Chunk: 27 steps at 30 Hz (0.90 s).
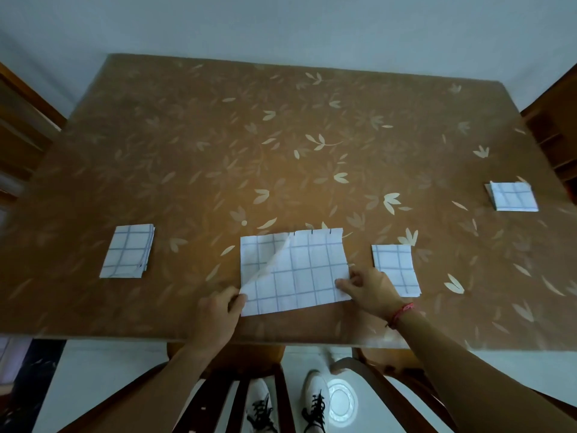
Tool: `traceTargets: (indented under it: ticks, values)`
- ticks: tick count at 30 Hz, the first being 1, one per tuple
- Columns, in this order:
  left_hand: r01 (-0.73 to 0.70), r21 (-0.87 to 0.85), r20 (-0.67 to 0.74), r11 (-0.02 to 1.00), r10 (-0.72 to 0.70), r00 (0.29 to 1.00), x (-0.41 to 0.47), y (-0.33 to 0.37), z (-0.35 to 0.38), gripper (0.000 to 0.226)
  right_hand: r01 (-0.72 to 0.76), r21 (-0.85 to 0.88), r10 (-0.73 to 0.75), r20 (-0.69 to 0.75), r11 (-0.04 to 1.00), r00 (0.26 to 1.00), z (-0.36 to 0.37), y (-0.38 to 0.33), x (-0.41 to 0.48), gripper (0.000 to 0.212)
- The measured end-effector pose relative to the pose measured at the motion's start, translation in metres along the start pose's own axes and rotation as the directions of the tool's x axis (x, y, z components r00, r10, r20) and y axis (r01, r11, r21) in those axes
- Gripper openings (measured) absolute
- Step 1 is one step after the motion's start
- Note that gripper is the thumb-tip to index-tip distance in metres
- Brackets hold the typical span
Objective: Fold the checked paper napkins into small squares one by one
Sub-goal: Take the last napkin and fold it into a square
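Fingers [233,302] of your left hand [215,310] and right hand [371,289] are pinching the napkin [299,276], likely flimsy, at the corners nearest them.

On the counter [281,135], an unfolded napkin [299,273] lies centre, near the front edge. A folded stack [128,256] sits well to its left, and a folded napkin [395,268] lies just beside its right edge. Another folded pile [513,196] rests far right, further back.
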<state>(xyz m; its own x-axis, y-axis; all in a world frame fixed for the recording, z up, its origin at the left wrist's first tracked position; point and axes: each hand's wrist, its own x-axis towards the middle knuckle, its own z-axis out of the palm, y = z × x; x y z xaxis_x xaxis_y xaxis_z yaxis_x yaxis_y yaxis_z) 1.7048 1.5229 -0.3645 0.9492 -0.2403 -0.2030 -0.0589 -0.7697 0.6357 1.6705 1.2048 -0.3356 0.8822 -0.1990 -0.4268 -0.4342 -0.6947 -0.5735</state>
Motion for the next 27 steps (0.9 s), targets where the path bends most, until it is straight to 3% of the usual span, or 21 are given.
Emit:
traceTargets:
  ticks: [4,7,12,19,22,24,27]
  values:
    - [0.087,-0.015,-0.002,0.996,-0.087,0.996,0.006,0.005,0.0,0.01,-0.053,0.031,0.054,-0.04,0.998,0.998,0.006,-0.002,0.016,0.017]
    - [0.087,-0.002,-0.014,0.996,-0.087,0.996,0.007,0.004,0.002,0.028,-0.091,-0.012,0.09,-0.066,0.996,0.994,0.009,-0.001,0.023,0.027]
    - [0.077,0.093,-0.014,0.993,-0.077,0.997,0.005,0.007,0.006,0.036,-0.103,-0.036,0.101,-0.044,0.994,0.994,0.011,-0.005,0.026,0.036]
    - [-0.005,0.164,-0.012,0.986,0.007,1.0,0.004,0.006,0.007,0.035,-0.124,-0.001,0.124,-0.044,0.992,0.991,0.01,-0.006,0.024,0.036]
    - [-0.091,0.239,-0.055,0.967,0.107,0.993,0.003,0.001,0.009,0.034,-0.132,-0.073,0.126,-0.081,0.989,0.989,0.009,-0.008,0.022,0.034]
    - [-0.194,0.304,-0.082,0.933,0.228,0.97,0.004,0.004,0.01,0.034,-0.086,-0.173,0.058,-0.161,0.981,0.985,0.01,-0.011,0.02,0.036]
    - [-0.317,0.313,-0.096,0.895,0.362,0.927,0.006,0.021,0.015,0.034,0.098,-0.281,-0.174,-0.26,0.955,0.95,0.02,-0.02,0.017,0.039]
